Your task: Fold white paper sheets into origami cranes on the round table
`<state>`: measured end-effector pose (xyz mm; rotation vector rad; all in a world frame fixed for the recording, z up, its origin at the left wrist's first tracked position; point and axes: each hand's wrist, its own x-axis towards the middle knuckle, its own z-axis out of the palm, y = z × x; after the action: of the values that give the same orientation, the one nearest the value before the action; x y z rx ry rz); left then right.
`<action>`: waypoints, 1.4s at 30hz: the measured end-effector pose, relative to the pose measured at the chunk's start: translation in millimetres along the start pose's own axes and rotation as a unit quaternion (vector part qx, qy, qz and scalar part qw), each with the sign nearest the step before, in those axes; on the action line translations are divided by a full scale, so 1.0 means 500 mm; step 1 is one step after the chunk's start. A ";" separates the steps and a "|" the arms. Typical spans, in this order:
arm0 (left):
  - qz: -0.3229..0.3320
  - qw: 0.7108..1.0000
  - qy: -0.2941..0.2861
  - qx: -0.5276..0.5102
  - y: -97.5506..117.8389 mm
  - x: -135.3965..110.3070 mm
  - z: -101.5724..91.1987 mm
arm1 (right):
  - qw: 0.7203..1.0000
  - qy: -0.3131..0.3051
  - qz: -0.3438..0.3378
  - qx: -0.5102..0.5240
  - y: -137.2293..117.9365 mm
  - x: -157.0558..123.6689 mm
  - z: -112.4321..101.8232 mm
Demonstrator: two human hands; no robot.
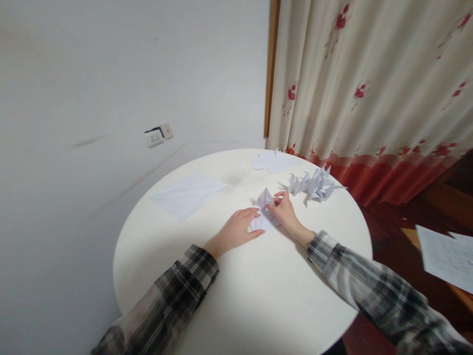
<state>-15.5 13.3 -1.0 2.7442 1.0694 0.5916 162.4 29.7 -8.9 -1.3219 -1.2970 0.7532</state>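
Observation:
A partly folded sheet of white origami paper (265,198) lies on the round white table (229,301), one pointed flap raised away from me. My left hand (242,228) rests on its left side, thumb and fingers apart, pressing lightly on the edge. With thumb and forefinger, my right hand (284,209) pinches the paper's right side near the raised flap. Just beyond that hand stands a cluster of folded paper cranes (317,185). The creases under my fingers are partly hidden.
A creased paper sheet (188,195) lies at the table's left. More white paper (271,161) is at the far edge. Behind stand a wall with a socket (153,138) and a flowered curtain (369,98). Written sheets (445,256) lie on a lower wooden surface at right.

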 end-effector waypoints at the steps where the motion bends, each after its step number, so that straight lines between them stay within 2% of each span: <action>1: 0.007 1.000 0.005 0.010 0.000 0.000 0.000 | 1.000 -0.011 -0.001 -0.008 -0.002 -0.001 0.000; 5: 0.024 0.999 0.018 0.029 0.001 0.003 0.002 | 0.994 -0.040 -0.023 -0.099 -0.016 -0.007 -0.001; 9: 0.027 0.999 0.033 0.007 0.000 0.006 0.002 | 0.982 -0.053 -0.043 -0.173 -0.025 -0.012 -0.004; 15: -0.006 0.996 0.040 -0.083 -0.007 0.006 0.001 | 0.978 -0.078 -0.079 -0.178 -0.020 -0.009 -0.010; 22: -0.087 0.983 0.126 -0.103 -0.016 0.007 0.006 | 0.974 -0.118 -0.097 -0.168 -0.024 -0.014 -0.008; 29: -0.100 0.987 0.064 -0.108 -0.024 0.009 0.004 | 0.964 -0.177 -0.124 -0.155 -0.028 -0.021 -0.006; 33: -0.110 0.987 0.052 -0.104 -0.020 0.010 -0.004 | 0.957 -0.175 -0.132 -0.188 -0.029 -0.022 -0.007; 42: -0.104 0.987 0.043 -0.112 -0.015 0.010 -0.014 | 0.952 -0.208 -0.139 -0.174 -0.038 -0.026 -0.014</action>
<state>-19.8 22.0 4.8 2.4001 1.2074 0.7527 161.3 11.9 7.6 -1.2490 -1.9825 0.6418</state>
